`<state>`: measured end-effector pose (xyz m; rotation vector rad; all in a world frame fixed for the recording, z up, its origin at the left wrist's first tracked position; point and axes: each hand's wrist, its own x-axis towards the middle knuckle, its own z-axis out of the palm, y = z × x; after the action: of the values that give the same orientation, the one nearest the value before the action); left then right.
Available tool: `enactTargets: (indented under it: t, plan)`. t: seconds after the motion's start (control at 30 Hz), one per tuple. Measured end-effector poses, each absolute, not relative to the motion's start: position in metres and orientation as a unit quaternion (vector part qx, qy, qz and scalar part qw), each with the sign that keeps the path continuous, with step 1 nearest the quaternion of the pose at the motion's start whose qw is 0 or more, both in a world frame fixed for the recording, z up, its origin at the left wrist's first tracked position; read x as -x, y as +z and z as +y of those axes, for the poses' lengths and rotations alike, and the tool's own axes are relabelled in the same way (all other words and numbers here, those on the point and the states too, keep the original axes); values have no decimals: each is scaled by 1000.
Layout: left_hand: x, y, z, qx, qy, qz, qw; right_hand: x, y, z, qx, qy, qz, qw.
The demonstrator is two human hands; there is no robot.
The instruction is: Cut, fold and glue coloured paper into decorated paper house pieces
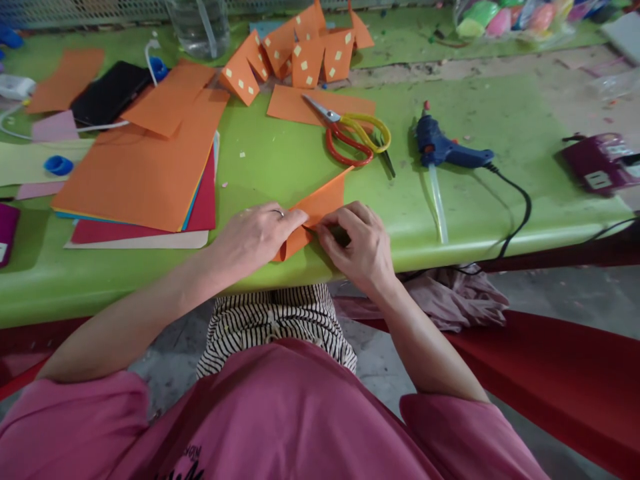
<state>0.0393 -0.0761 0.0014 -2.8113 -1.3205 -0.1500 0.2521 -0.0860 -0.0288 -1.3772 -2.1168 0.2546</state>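
A strip of orange paper (324,199) lies at the near edge of the green table (280,160). My left hand (253,235) rests on its near end with fingers pressed down, a ring on one finger. My right hand (357,243) pinches the paper's edge beside the left fingertips. The paper's near end is hidden under both hands.
A stack of orange and coloured sheets (145,173) lies left. Red and yellow scissors (353,133) rest on an orange sheet behind the hands. A blue glue gun (443,150) with its cord is right. Folded orange paper pieces (300,57), a glass jar (200,27) and a phone (107,93) sit farther back.
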Motion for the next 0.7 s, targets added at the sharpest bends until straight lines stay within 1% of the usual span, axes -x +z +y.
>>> enactTargets:
  t: [0.1, 0.2, 0.37, 0.47, 0.57, 0.7]
  plan:
    - [-40, 0, -77, 903, -58, -424, 20, -252, -30, -87, 499, 94, -804, 309]
    - [-41, 0, -77, 902, -58, -426, 23, -250, -31, -88, 494, 56, -814, 298]
    - [-43, 1, -77, 900, -57, -432, 30, -244, -28, -88, 493, -75, -834, 236]
    - [-43, 1, -77, 900, -51, -433, 25, -245, -25, -88, 463, -107, -854, 212]
    - [-42, 1, -75, 900, -52, -433, 13, -248, -24, -88, 463, -73, -856, 216]
    - [-43, 1, -73, 893, -42, -447, 5, -249, -26, -87, 494, 59, -830, 253]
